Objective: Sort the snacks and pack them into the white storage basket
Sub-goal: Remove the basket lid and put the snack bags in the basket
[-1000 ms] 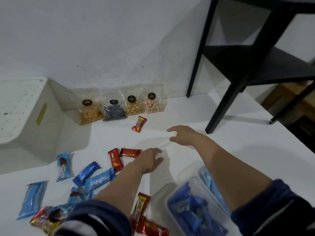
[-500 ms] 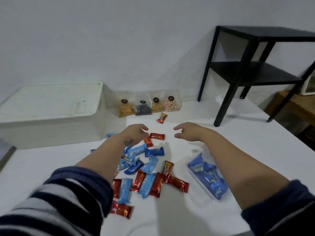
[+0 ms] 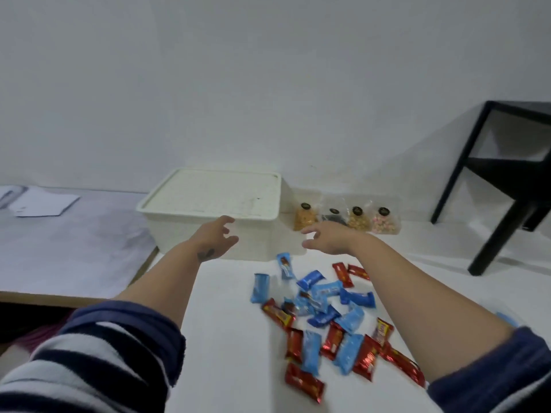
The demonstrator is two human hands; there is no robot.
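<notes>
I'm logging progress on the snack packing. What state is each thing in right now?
White storage basket: lid on, closed.
Loose snack bars: scattered on the table, unsorted.
Four clear snack bags: upright by the wall, sealed.
Left hand: open, empty, at the basket.
Right hand: open, empty.

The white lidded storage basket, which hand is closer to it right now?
Left. The left hand reaches in front of the white lidded plastic storage basket, overlapping its front wall just below the lid. The right hand is off its right corner, over the table.
</notes>
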